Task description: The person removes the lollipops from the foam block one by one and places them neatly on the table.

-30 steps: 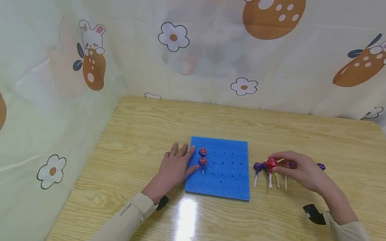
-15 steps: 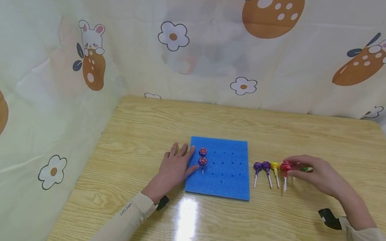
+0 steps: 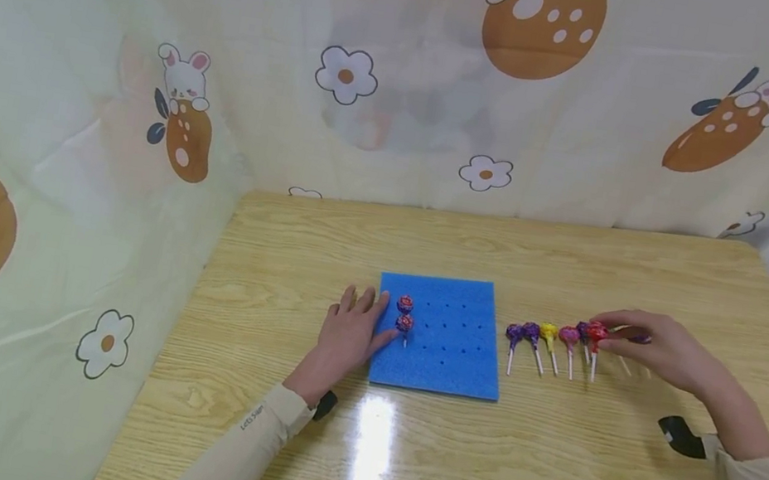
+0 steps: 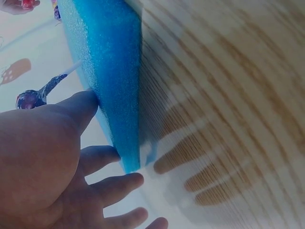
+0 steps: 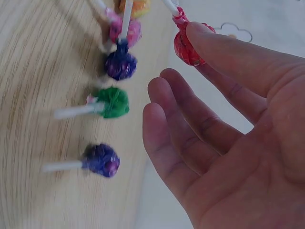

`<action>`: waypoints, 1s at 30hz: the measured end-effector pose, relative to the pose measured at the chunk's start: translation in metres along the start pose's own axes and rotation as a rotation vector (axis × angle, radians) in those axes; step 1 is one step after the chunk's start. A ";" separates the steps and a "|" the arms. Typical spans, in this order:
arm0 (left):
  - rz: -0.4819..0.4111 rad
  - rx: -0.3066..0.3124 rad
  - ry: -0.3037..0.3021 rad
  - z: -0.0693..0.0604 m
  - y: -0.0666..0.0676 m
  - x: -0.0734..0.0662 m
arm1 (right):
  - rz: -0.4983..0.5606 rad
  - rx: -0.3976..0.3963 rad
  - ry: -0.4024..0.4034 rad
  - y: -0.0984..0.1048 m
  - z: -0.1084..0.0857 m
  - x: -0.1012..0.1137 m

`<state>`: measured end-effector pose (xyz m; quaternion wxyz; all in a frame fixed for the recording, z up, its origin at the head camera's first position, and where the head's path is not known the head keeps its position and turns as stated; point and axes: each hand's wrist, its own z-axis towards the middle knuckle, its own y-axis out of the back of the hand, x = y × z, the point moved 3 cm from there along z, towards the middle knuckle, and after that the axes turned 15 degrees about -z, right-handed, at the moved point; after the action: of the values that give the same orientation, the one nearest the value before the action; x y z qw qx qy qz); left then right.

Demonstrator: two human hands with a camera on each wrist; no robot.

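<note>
A red-wrapped lollipop is pinched by its head between thumb and index finger of my right hand, its white stick pointing down in the head view. Below and around that hand lie other lollipops, among them a green one and a purple one. My left hand rests with spread fingers at the left edge of a blue foam board, thumb and index touching it. Two red-and-blue lollipops stand in the board's left column, close to that thumb. Rows of small holes dot the rest of the board.
Left of my right hand, a row of lollipops lies on the wooden table, including a yellow one and a pink one. A patterned curtain hangs behind and along the left side.
My right hand has moved to the right with the red lollipop, uncovering the yellow and pink lollipops on the table. My left hand and the foam board stay in place.
</note>
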<state>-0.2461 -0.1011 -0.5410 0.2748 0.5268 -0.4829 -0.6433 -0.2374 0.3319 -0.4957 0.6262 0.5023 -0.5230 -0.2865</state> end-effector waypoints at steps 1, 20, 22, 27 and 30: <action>-0.001 0.001 -0.001 0.000 0.000 0.000 | 0.003 0.002 0.000 0.000 -0.001 -0.002; 0.014 -0.005 0.001 0.001 0.001 -0.001 | -0.043 -0.008 -0.036 0.018 -0.005 -0.054; 0.013 -0.008 0.002 0.001 0.002 -0.002 | -0.049 0.009 -0.045 0.020 -0.004 -0.058; 0.012 -0.002 0.009 0.001 0.003 -0.002 | -0.073 0.113 -0.094 0.023 0.000 -0.070; 0.013 0.002 0.011 0.001 0.002 -0.002 | -0.092 0.161 -0.106 0.024 0.002 -0.077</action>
<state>-0.2469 -0.0999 -0.5384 0.2809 0.5273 -0.4855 -0.6382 -0.2653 0.4068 -0.5020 0.5417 0.5586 -0.5529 -0.2982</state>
